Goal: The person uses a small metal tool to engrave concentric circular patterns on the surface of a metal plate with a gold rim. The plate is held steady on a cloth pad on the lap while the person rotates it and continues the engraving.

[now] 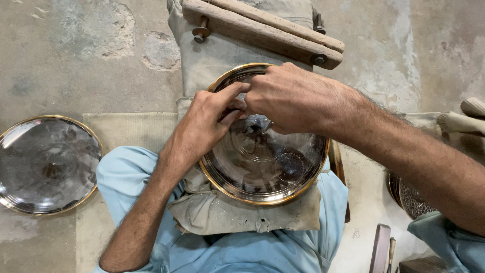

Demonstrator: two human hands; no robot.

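A shiny round metal plate (262,167) with a brass-coloured rim rests on a padded cloth bag over my lap. My left hand (207,121) lies on its upper left rim, fingers curled and pinching toward the centre. My right hand (290,98) comes in from the right over the plate's top edge, fingers closed against the left fingertips. Between both hands a small grey crumpled piece (257,122) sits against the plate's inside; what it is I cannot tell.
A second shiny plate (45,164) lies on the floor at the left. A wooden clamp bar (262,30) with bolts sits beyond the plate. Wooden handles (462,121) lie at the right, a patterned metal dish (411,199) below them, and tools (381,250) at the bottom right.
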